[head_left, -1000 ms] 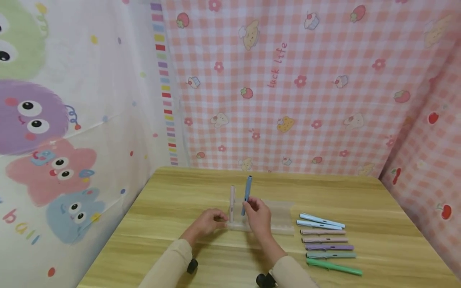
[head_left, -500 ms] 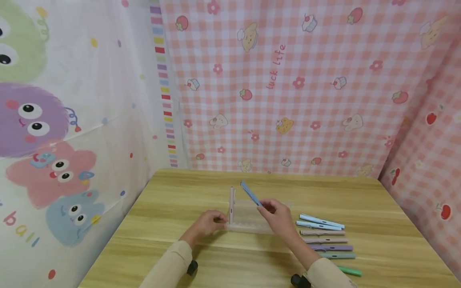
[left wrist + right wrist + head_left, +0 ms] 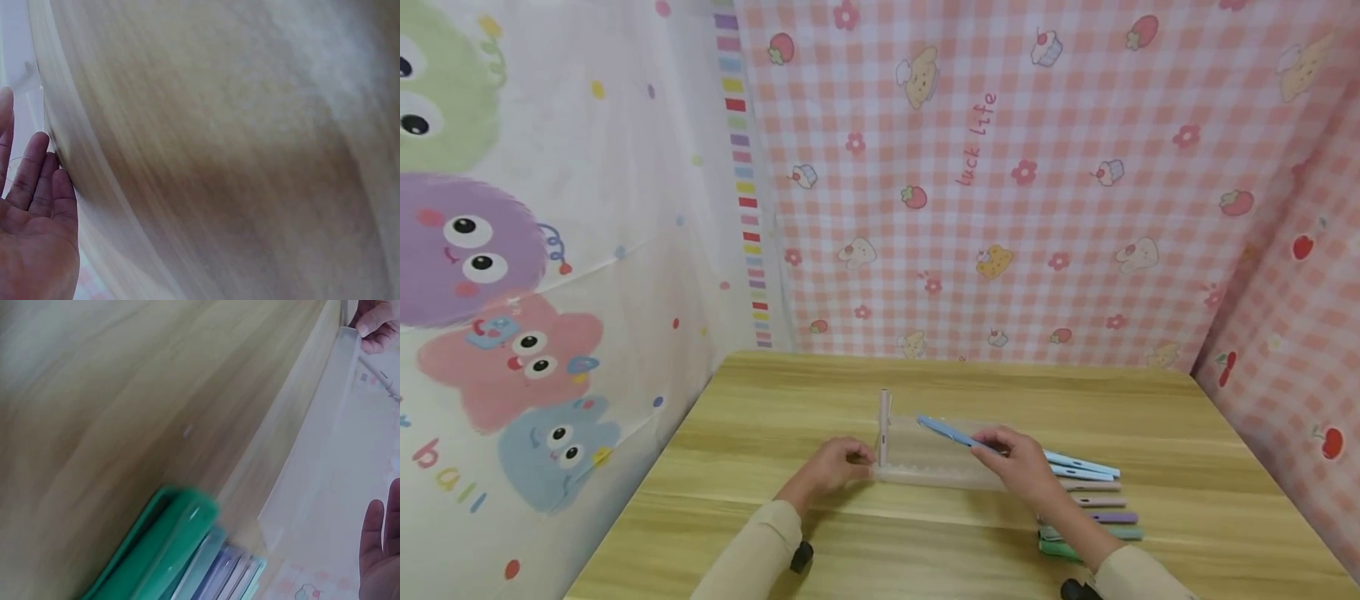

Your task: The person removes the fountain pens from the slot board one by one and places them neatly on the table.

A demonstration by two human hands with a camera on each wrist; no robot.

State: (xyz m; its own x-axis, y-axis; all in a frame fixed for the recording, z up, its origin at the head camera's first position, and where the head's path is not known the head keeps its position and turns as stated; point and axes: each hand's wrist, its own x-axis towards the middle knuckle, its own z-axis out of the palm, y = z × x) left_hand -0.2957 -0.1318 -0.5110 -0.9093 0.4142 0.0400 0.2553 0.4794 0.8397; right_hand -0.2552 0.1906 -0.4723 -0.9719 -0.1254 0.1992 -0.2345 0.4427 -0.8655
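My left hand (image 3: pixel 838 467) pinches the left end of a translucent plastic pen holder (image 3: pixel 936 475) lying on the table; the right wrist view shows thumb and fingers at its corner (image 3: pixel 351 334). In that holder's left end a pale pink pen (image 3: pixel 883 429) stands upright. Above the right part of the holder, my right hand (image 3: pixel 1022 467) grips a blue pen (image 3: pixel 951 432) by one end, its other end pointing left and slightly up. Only fingers of the right hand (image 3: pixel 381 550) show in the right wrist view, the blue pen hidden there.
Right of the holder lies a column of pens, partly covered by the right forearm: light blue pens (image 3: pixel 1084 462), pink ones (image 3: pixel 1105 502), a purple pen (image 3: pixel 1116 518), a grey-green pen (image 3: pixel 1127 534) and a green pen (image 3: pixel 1058 549). Patterned cloths (image 3: pixel 1000 208) hang behind the wooden table (image 3: pixel 760 392).
My right hand has moved right, away from the upright pink pen, with the blue pen tipping from near upright to almost level. The left hand has stayed at the holder's end.
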